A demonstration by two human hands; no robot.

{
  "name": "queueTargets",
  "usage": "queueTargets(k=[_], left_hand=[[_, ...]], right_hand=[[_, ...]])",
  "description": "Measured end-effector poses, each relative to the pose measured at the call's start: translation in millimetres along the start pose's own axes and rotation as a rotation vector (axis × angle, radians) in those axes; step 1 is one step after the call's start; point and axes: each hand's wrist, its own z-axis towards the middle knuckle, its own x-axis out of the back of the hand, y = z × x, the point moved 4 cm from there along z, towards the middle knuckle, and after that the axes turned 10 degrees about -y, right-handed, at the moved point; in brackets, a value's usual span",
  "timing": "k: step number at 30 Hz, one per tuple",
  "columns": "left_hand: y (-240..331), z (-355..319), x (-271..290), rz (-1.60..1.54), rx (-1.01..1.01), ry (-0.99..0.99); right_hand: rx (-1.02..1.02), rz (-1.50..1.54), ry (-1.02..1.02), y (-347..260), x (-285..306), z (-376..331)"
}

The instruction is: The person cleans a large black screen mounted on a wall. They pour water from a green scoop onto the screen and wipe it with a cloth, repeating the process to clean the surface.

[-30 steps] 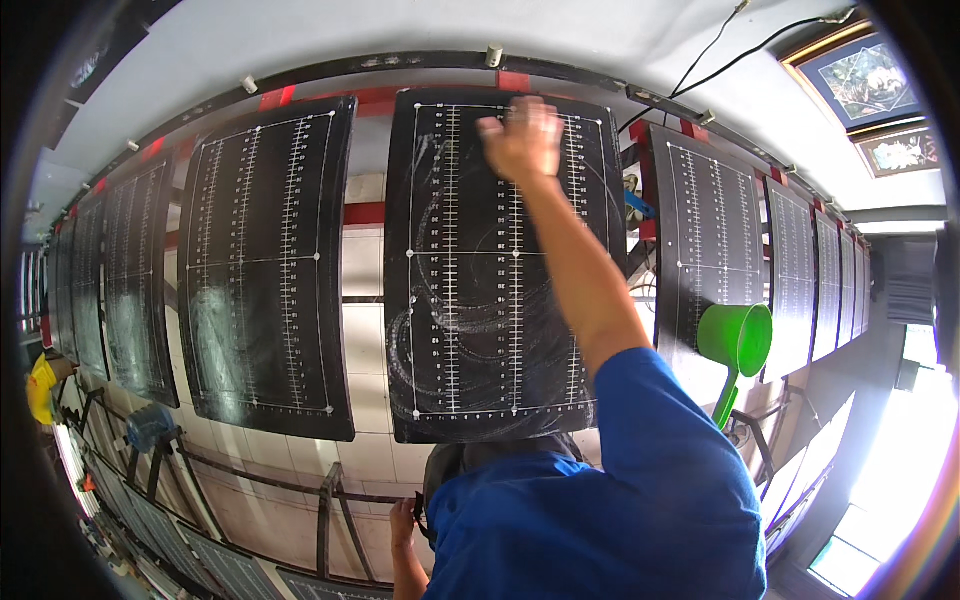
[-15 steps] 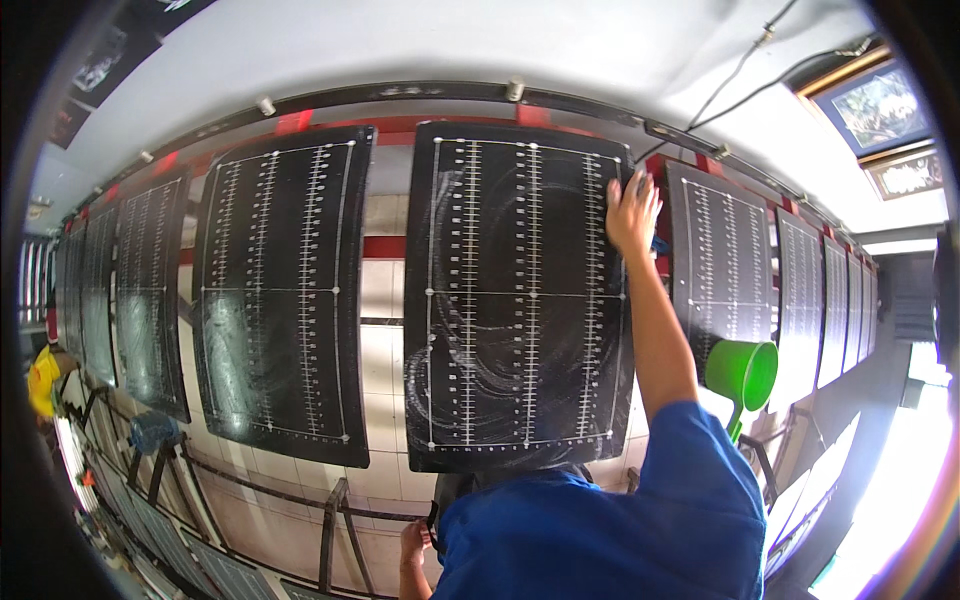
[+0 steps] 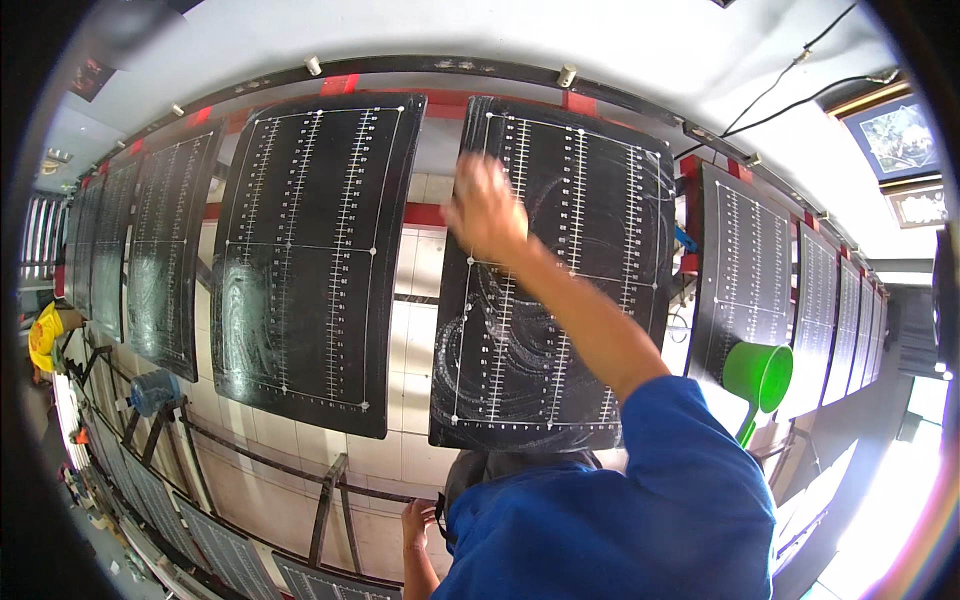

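Note:
A black board (image 3: 600,330) with white ruled lines, tick scales and corner dots lies in front of me. Pale curved smears mark its wet-looking surface. My right hand (image 3: 487,212) is flat over its upper left edge, slightly blurred, fingers stretched out, with no object visible in it. The right arm, in a blue sleeve, crosses the board from the lower right. Low in the picture, my left hand (image 3: 417,524) is beside my body, next to a black strap-like piece (image 3: 441,515); its fingers are partly hidden.
Another black ruled board (image 3: 310,260) is to the left, with several more along both sides. A green dipper (image 3: 757,377) rests at the right board's lower end. A red and black metal frame (image 3: 440,70) runs behind. A blue water jug (image 3: 154,392) stands lower left.
My right hand has swept from the board's upper right edge to its upper left edge. The view has shifted, so the boards appear further right. My left hand stays low beside my body.

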Motion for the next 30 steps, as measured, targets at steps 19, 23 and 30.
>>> queueTargets(k=[19, 23, 30], left_hand=[[-18, 20, 20, 0.070, 0.055, -0.036], [-34, 36, 18, 0.143, 0.085, -0.117], [39, 30, 4, 0.320, -0.116, -0.109]], right_hand=[[-0.147, 0.084, -0.120, 7, 35, -102], [0.019, -0.041, -0.290, -5, 45, -146], [-0.242, -0.188, 0.232, 152, 54, -27]])
